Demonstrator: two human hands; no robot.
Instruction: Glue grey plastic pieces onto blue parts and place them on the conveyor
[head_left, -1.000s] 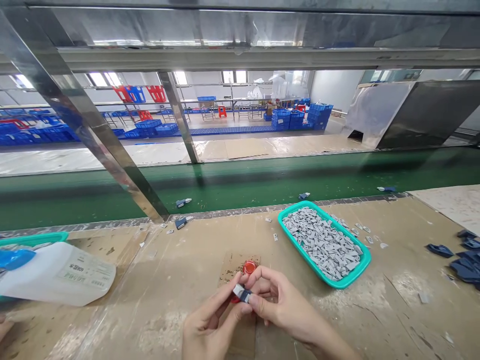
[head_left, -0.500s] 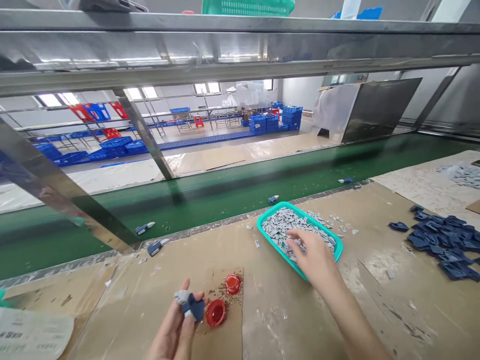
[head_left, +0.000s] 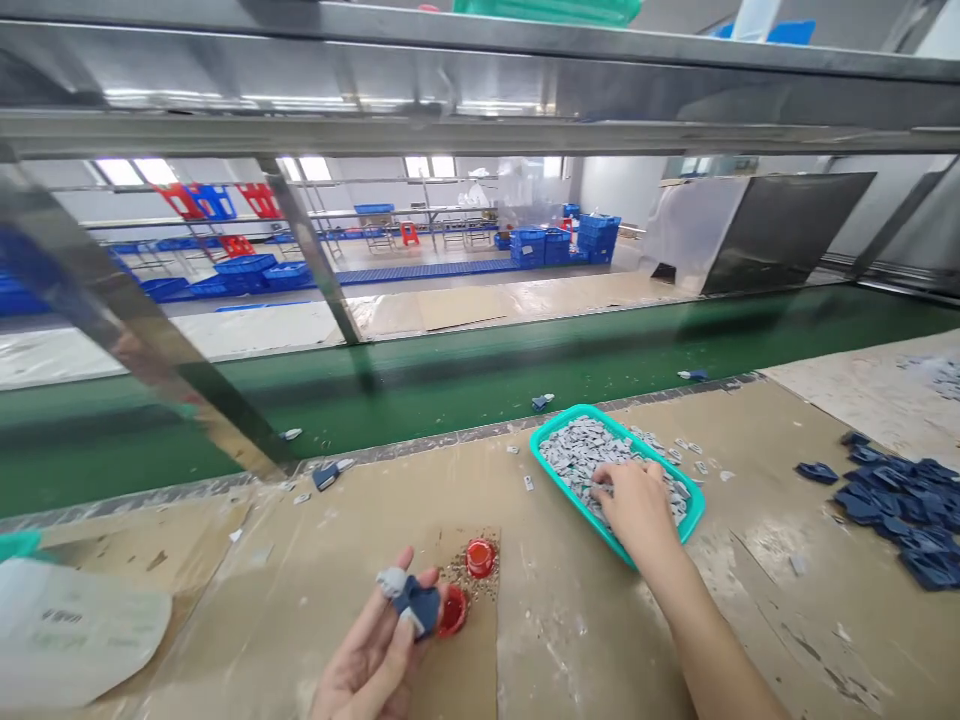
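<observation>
My left hand [head_left: 375, 655] holds a small dark blue part with a grey piece fitted on it [head_left: 411, 597], pinched between thumb and fingertips low in the middle of the view. My right hand [head_left: 636, 505] reaches into a teal tray [head_left: 694, 515] full of small grey pieces [head_left: 581, 455], its fingers curled down among them; whether they grip one is hidden. Two red caps [head_left: 480, 557] sit on a cardboard patch just right of my left hand.
A pile of dark blue parts [head_left: 911, 500] lies at the right on the cardboard-covered bench. A white plastic jug [head_left: 75, 625] lies at the left. A green conveyor belt [head_left: 465, 385] runs behind the bench, with a few assembled parts [head_left: 541, 402] on it. A steel shelf spans overhead.
One second ago both hands held the part together near the red caps. My right hand has let go and moved right into the teal tray; my left hand keeps the part.
</observation>
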